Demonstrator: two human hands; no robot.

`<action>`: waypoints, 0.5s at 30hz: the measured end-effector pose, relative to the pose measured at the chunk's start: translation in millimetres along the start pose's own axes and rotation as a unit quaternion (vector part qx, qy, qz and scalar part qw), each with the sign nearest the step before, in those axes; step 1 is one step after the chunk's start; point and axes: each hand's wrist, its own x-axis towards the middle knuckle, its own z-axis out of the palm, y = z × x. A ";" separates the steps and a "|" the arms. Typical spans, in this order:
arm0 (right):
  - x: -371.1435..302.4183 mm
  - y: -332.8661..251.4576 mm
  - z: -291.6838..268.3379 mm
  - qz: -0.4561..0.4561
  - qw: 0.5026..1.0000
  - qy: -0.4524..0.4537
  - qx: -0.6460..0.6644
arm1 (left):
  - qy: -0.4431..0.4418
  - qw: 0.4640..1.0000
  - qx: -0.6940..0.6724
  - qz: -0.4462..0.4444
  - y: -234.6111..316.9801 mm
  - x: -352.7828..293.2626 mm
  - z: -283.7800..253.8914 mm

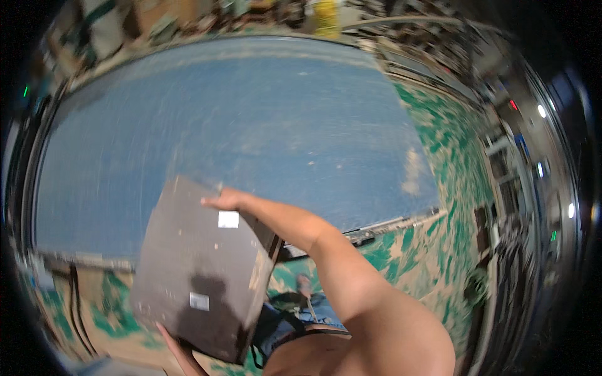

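A flat, dull brown board (194, 263), thick along its right side, is held tilted over the near left edge of a blue table (282, 125). It bears two small white labels and some pale scuffs. My right hand (227, 199) grips its far right edge, thumb on the upper face and fingers hidden over the side. At the near left edge my left hand (170, 340) holds it from below; only part of that hand shows. Whether this is one board or several stacked together, I cannot tell.
Around the table lies a green floor (451, 144) smeared with tan dust. A yellow object (326, 17) and cluttered material stand behind the far edge. Metal racks or machine frames (505, 169) line the right side. Dark cables (76, 307) hang at the near left.
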 end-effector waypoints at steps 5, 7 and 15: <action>-106.8 18.0 -56.1 0.136 0.979 -0.042 0.146 | 0.128 0.970 0.205 0.014 39.5 -51.8 67.0; -142.5 29.3 -82.4 0.118 0.974 -0.005 0.194 | 0.226 0.929 0.291 0.018 50.5 -53.0 115.1; -390.4 99.3 -180.6 0.146 0.909 0.206 0.331 | -0.031 0.936 0.348 -0.042 50.8 -146.0 315.8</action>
